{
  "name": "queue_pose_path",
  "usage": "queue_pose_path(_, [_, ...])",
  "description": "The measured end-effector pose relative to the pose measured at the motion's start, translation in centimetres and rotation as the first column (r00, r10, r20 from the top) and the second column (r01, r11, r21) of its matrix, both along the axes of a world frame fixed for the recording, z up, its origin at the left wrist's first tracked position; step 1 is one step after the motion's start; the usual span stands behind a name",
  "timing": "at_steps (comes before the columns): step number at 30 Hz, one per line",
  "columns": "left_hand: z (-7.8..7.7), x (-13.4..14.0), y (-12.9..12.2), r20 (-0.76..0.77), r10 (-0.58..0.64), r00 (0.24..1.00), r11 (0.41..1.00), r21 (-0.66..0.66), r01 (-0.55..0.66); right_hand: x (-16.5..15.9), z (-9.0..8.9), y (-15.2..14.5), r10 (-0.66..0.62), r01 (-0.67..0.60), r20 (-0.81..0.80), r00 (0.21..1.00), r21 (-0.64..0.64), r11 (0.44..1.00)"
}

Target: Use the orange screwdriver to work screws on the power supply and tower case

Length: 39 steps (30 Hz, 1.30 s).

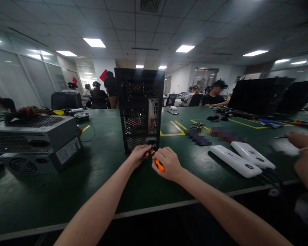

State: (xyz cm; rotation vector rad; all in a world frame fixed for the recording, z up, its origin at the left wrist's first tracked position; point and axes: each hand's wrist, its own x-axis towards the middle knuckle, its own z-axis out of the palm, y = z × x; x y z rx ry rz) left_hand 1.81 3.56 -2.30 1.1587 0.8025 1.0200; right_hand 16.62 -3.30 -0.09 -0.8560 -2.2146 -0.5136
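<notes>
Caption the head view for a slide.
Right hand holds an orange-handled screwdriver at the back of a black computer case, left hand alongside.

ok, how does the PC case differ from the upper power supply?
The PC case is black; the upper power supply is grey. The PC case stands tall on the table; the upper power supply lies low atop another unit. Both have perforated panels and a power socket.

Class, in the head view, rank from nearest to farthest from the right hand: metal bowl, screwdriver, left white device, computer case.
1. Screwdriver, in the right hand.
2. Computer case, ahead.
3. Left white device, right side.
4. Metal bowl, back left.
</notes>
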Motion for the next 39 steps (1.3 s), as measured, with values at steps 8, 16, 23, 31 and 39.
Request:
queue_pose_path(8, [0.3, 0.3, -0.3, 0.07, 0.033, 0.997, 0.999, -0.024, -0.032, -0.2, 0.0, -0.3, -0.007, 0.007, -0.016, 1.0, 0.019, 1.0])
queue_pose_path(16, [-0.1, -0.1, 0.3, 0.105, 0.028, 0.994, 0.994, -0.105, -0.017, 0.1, 0.2, -0.3, -0.007, -0.003, 0.09, 0.996, 0.102, 0.995])
queue_pose_path(23, [-0.5, 0.1, 0.4, 0.077, 0.073, 0.994, 0.996, -0.051, -0.07, -0.1, 0.0, -0.2, -0.008, 0.0, 0.077, 0.997, 0.102, 0.995])
queue_pose_path(31, [-0.3, 0.2, 0.1, 0.083, 0.093, 0.992, 0.995, -0.032, -0.09, -0.1, -0.2, 0.0, 0.0, 0.0, -0.001, 1.0, 0.007, 1.0])
queue_pose_path(39, [-0.8, 0.4, 0.4, 0.103, 0.15, 0.983, 0.988, -0.057, -0.145, 0.2, 0.0, -0.1, 0.057, -0.059, 0.15, 0.987, 0.013, 0.998])
